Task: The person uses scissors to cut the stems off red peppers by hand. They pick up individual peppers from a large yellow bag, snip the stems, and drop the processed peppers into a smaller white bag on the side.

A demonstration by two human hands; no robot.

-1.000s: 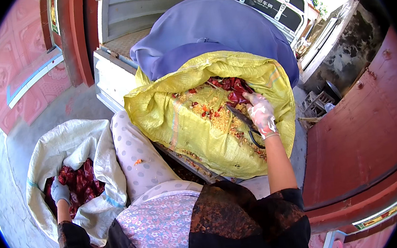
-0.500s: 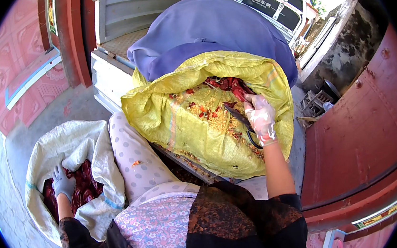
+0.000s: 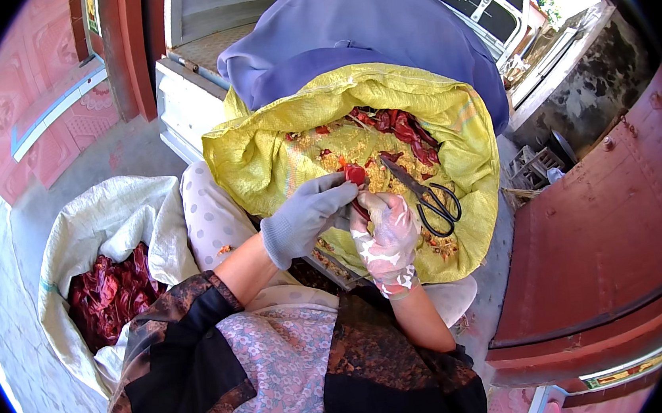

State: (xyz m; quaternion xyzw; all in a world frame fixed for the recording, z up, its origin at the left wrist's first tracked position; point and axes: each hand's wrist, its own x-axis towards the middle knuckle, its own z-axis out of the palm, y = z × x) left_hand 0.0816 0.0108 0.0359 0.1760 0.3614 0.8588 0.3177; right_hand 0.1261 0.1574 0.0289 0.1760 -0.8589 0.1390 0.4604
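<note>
While the two hands meet over the front of a yellow woven sack (image 3: 463,126), a wrinkled, glossy dried red chilli (image 3: 355,174) sits between them, partly hidden by the fingers. The left hand (image 3: 304,217), in a matte grey glove with a ribbed knit cuff, has its thumb and fingers pinched on the chilli's upper end; the right hand (image 3: 386,237), in a thin glove mottled white and pink, is curled closed around the lower part. Just right of them, scissors (image 3: 418,186) with dark, tapering blades and rounded black loop handles lie on the sack's crinkled plastic weave. Grainy yellow seeds (image 3: 380,182) and red flecks are strewn across it, and crumpled, leathery chilli pods (image 3: 407,129) lie in a heap deeper in its mouth. Smooth purple cloth (image 3: 361,24) bulges in a broad dome behind. On the left, beside polka-dot trousers (image 3: 209,218) of soft pale fabric, a white woven sack (image 3: 54,265) with a thick rolled rim holds a pile of shiny, dark red chillies (image 3: 112,295). A riveted red metal panel (image 3: 587,221) stands on the right; embossed pink tiles (image 3: 32,84) cover the wall opposite.
</note>
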